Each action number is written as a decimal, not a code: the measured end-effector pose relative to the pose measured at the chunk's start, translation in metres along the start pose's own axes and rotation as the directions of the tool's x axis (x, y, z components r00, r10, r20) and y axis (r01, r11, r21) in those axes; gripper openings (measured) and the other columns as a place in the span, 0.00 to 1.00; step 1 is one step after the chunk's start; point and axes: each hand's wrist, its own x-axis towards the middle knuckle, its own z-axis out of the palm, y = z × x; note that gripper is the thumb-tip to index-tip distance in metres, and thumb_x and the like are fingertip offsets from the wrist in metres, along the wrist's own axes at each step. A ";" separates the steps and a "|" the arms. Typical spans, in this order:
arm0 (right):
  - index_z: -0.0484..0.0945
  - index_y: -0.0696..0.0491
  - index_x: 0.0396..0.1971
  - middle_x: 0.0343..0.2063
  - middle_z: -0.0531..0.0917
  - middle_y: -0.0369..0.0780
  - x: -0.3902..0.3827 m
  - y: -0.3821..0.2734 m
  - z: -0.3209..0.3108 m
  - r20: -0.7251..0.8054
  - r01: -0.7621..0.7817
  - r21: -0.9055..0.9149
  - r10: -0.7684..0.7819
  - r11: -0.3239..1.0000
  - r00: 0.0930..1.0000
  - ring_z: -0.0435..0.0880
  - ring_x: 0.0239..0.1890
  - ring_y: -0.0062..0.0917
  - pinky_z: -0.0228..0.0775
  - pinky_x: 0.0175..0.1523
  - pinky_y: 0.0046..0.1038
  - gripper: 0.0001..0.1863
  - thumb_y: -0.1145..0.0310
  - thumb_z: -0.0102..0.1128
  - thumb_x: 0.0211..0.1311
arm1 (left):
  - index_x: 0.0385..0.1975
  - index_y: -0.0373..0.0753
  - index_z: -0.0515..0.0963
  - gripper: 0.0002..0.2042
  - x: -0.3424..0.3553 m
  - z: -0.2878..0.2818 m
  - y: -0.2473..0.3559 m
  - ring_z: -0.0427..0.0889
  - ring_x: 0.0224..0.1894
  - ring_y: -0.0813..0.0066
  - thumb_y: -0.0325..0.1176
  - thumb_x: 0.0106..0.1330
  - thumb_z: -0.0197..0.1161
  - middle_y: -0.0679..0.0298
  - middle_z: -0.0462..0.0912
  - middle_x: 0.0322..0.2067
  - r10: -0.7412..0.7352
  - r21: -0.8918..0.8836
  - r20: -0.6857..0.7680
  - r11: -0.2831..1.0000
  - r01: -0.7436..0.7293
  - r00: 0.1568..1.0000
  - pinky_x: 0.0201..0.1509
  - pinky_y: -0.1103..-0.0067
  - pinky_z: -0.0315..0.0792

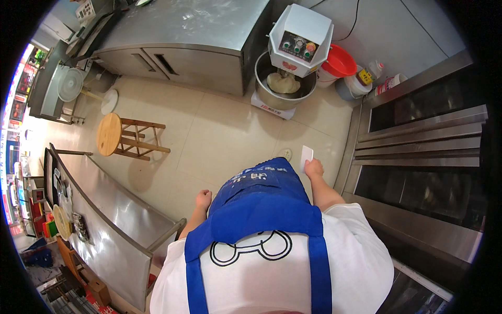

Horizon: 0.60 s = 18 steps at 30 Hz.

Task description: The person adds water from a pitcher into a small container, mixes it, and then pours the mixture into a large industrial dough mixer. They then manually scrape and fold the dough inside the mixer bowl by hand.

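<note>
My right hand (314,168) is closed around one end of a flat white dough scraper (307,156), held out beside my blue apron (261,188). Hanging at my left side, my left hand (204,199) has its fingers curled in, and nothing shows in it. Ahead on the floor stands a dough mixer (300,39) with a white head and a control panel. Pale dough (283,82) lies in its steel bowl (264,91), well beyond both hands.
A wooden stool (109,134) stands on the left of the tiled floor. A steel table (112,225) is at near left, a steel counter (209,31) at the back. Glass-fronted steel ovens (418,136) line the right. A red basin (340,62) and buckets sit beside the mixer.
</note>
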 end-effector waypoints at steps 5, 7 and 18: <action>0.79 0.51 0.45 0.46 0.78 0.46 -0.004 0.014 0.002 0.049 -0.030 -0.027 0.031 0.999 0.998 0.77 0.50 0.40 0.68 0.54 0.43 0.20 0.53 0.49 0.61 | 0.48 0.37 0.78 0.20 -0.001 -0.005 -0.005 0.78 0.52 0.57 0.42 0.60 0.57 0.51 0.80 0.48 -0.021 -0.051 -0.049 0.999 0.019 0.999 0.56 0.69 0.70; 0.79 0.51 0.46 0.46 0.78 0.46 -0.008 0.013 0.002 0.064 -0.031 -0.028 0.033 0.999 0.997 0.77 0.51 0.39 0.68 0.54 0.43 0.21 0.54 0.49 0.61 | 0.48 0.38 0.78 0.20 -0.005 -0.007 -0.004 0.78 0.52 0.57 0.42 0.60 0.58 0.51 0.80 0.48 -0.019 -0.057 -0.067 0.998 0.015 0.998 0.56 0.69 0.71; 0.79 0.53 0.43 0.44 0.79 0.47 0.000 -0.025 0.006 0.007 0.114 0.010 -0.114 0.993 0.993 0.78 0.49 0.41 0.69 0.53 0.45 0.20 0.55 0.50 0.60 | 0.44 0.38 0.80 0.18 -0.030 -0.007 -0.004 0.81 0.47 0.60 0.42 0.59 0.58 0.53 0.82 0.43 -0.048 -0.026 -0.039 0.999 0.047 0.998 0.52 0.70 0.73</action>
